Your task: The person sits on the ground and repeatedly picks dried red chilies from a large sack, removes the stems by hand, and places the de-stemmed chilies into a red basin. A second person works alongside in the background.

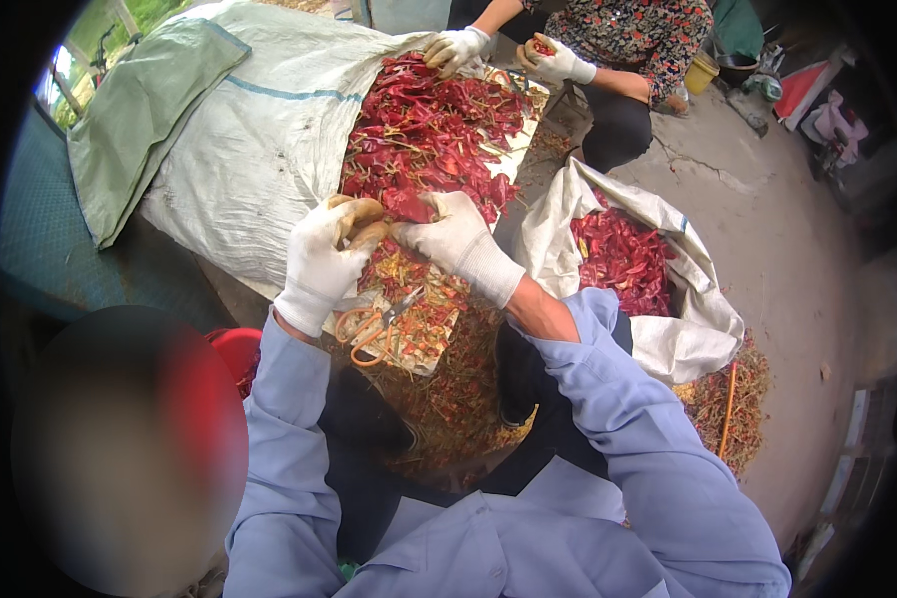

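My left hand (325,254) and my right hand (456,239) wear white knit gloves with stained fingertips and meet over the front of a heap of dried red chilies (426,142). A dried red chili (405,207) is held in the fingers of my right hand. My left thumb and fingertips come close to its near end; whether they pinch a stem there is hidden. Below my hands, scissors (377,325) with orange handles lie on a board (426,362) strewn with chili scraps. The heap spills from a large white woven sack (261,142) on the left.
An open white woven sack (688,351) of red chilies (617,258) stands at right. Stem scraps (448,396) cover the floor between my legs. Across the heap, a person's gloved hands (456,51) work, one holding chili pieces. A red container (238,351) sits left.
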Tool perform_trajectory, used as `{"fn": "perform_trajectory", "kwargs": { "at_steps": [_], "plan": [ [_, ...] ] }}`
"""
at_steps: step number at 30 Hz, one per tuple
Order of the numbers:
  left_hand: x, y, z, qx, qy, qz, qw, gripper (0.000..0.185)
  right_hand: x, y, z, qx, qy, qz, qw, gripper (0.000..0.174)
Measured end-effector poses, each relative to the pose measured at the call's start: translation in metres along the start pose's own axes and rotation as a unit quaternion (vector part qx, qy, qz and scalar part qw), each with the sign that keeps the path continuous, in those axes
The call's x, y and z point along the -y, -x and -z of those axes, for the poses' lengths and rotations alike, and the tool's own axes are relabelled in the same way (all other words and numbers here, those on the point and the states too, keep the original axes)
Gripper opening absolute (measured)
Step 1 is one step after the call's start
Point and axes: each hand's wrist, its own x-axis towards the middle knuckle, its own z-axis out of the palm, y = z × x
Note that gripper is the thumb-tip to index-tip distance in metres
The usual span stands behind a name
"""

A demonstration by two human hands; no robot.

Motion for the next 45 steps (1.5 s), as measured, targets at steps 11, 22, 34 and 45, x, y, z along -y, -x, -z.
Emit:
{"fn": "perform_trajectory", "kwargs": {
  "at_steps": [11, 22, 34, 45],
  "plan": [
    [-0.002, 0.004, -0.016, -0.025, 0.169, 0.183, 0.968, 0.017, 0.012, 0.010, 0.003, -0.019, 0.000, 0.059, 0.998, 0.028],
    [-0.008, 0.002, -0.003, -0.052, 0.406, 0.305, 0.860, 0.023, 0.015, 0.015, 0.003, 0.043, -0.146, 0.032, 0.988, 0.018],
    [0.005, 0.004, -0.005, -0.031, 0.517, 0.302, 0.800, 0.026, 0.025, 0.017, 0.000, 0.051, -0.235, -0.016, 0.970, 0.023],
    [-0.010, 0.002, -0.010, -0.047, 0.419, 0.313, 0.851, 0.016, 0.022, 0.018, 0.005, 0.023, -0.123, 0.000, 0.992, 0.025]
  ]
}}
